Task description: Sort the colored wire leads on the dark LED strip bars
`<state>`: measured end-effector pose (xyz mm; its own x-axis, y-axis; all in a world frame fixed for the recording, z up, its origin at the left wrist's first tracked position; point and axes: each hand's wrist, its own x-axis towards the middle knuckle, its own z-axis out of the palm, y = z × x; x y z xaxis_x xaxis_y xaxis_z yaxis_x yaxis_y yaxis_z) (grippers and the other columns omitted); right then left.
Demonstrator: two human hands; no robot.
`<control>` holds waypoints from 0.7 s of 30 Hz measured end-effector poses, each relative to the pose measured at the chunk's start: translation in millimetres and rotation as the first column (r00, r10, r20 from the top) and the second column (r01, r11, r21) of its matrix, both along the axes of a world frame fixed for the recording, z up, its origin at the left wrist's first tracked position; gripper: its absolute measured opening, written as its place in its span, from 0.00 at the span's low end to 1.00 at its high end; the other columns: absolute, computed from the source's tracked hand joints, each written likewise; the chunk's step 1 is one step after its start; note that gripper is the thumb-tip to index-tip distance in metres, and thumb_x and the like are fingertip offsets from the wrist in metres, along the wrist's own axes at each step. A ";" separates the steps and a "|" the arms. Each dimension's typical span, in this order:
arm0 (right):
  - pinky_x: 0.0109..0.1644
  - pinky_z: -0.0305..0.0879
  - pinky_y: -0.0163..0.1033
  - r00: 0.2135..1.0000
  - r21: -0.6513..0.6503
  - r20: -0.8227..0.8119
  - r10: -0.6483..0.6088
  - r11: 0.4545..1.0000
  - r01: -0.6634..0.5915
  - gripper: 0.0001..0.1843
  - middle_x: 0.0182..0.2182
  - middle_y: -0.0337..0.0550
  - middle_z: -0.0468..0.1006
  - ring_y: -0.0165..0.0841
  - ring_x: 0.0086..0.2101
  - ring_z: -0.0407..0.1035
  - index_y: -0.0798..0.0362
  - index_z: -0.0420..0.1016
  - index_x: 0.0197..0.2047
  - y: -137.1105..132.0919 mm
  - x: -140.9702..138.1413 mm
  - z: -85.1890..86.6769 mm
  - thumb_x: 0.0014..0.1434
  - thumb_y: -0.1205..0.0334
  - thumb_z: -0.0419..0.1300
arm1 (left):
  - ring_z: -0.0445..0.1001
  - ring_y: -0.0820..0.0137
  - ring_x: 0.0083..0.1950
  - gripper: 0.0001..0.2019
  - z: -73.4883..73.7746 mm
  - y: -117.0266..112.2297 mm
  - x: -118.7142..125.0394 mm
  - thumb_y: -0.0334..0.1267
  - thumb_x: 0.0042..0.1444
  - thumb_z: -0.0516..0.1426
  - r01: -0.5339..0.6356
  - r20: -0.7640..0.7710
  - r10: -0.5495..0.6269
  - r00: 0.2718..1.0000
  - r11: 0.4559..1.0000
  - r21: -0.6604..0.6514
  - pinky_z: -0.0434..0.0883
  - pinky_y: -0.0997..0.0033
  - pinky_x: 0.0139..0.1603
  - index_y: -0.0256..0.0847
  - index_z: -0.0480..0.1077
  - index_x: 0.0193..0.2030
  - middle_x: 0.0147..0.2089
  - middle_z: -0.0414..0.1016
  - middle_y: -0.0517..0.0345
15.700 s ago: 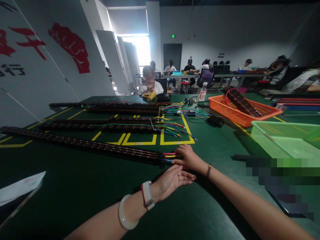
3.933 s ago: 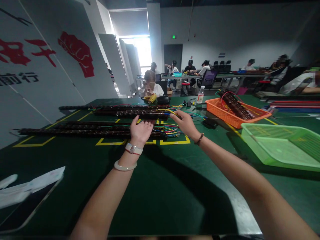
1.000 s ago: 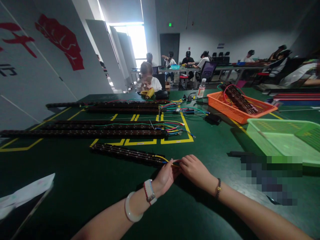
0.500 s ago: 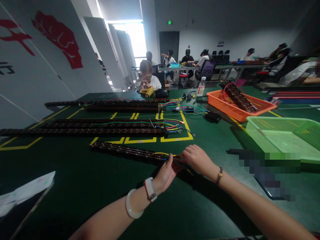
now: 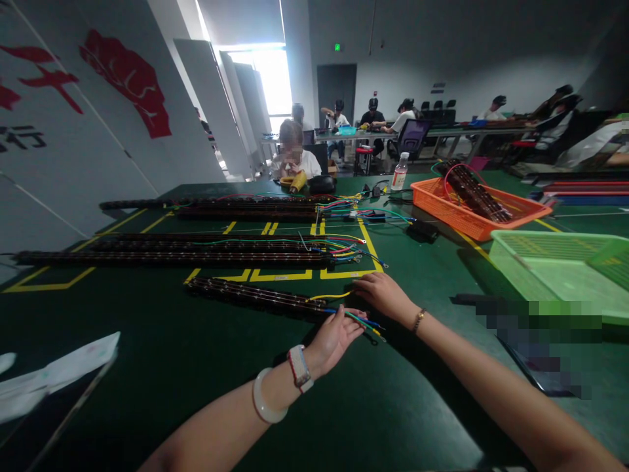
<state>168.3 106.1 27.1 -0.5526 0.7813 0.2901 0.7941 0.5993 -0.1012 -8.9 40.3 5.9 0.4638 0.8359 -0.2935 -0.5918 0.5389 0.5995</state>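
A long dark cable bundle (image 5: 260,295) with pale ties lies slantwise on the green table, with coloured wires leaving its right end. My left hand (image 5: 331,341), palm up, has its thumb over the green and blue wires (image 5: 361,320); their tips, some with ring terminals, stick out past the fingers. A yellow wire (image 5: 334,295) runs apart from them up to my right hand (image 5: 383,295), whose fingertips are closed on its end. The fingertips of my right hand are partly hidden.
More cable bundles (image 5: 236,259) lie behind, over yellow tape outlines. At the right stand an orange basket (image 5: 457,213) holding another bundle and a green basket (image 5: 550,282). A water bottle (image 5: 400,172) stands near the far edge. A person (image 5: 299,157) sits opposite.
My right hand has moved slightly up and left, drawing the yellow wire away from the others. My left fingers have opened out somewhat, and the green and blue wire ends now show.
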 end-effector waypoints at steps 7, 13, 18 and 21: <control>0.31 0.55 0.35 0.999 -0.184 0.013 -0.033 0.982 0.035 0.18 0.25 0.41 0.73 0.30 0.27 0.65 0.53 0.71 0.27 -57.7 19.4 28.1 0.62 0.52 0.53 | 0.69 0.62 0.55 0.16 -0.8 -0.4 0.0 0.46 0.61 0.49 0.025 0.032 -0.025 0.999 1.000 0.011 0.57 0.57 0.62 0.34 0.69 0.39 0.48 0.73 0.42; 0.32 0.53 0.38 0.974 -0.095 0.223 -0.035 0.994 0.058 0.13 0.26 0.42 0.75 0.33 0.28 0.68 0.53 0.72 0.28 -93.1 8.0 12.9 0.57 0.52 0.59 | 0.68 0.61 0.57 0.16 0.6 -1.0 0.3 0.46 0.61 0.48 0.014 0.029 -0.015 0.999 1.000 0.019 0.58 0.57 0.62 0.34 0.69 0.37 0.50 0.73 0.41; 0.33 0.52 0.38 0.955 -0.029 0.289 -0.069 0.996 0.081 0.10 0.26 0.43 0.76 0.33 0.27 0.69 0.54 0.72 0.30 -94.1 0.0 6.5 0.60 0.60 0.55 | 0.69 0.61 0.55 0.17 -3.3 0.5 1.3 0.45 0.62 0.48 0.015 0.015 -0.016 1.000 1.000 0.028 0.59 0.56 0.61 0.32 0.69 0.37 0.49 0.73 0.40; 0.33 0.52 0.38 0.959 -0.019 0.268 -0.095 0.994 0.104 0.13 0.25 0.43 0.76 0.32 0.27 0.69 0.54 0.72 0.28 -90.3 2.1 13.1 0.62 0.61 0.52 | 0.71 0.62 0.53 0.16 -4.5 0.2 2.3 0.44 0.62 0.49 0.009 0.007 -0.009 1.000 0.999 0.039 0.60 0.57 0.61 0.32 0.70 0.38 0.47 0.74 0.41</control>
<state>170.4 15.8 40.3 -0.5252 0.8429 0.1168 0.8505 0.5156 0.1036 -6.6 40.5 1.4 0.4730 0.8427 -0.2572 -0.5914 0.5201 0.6163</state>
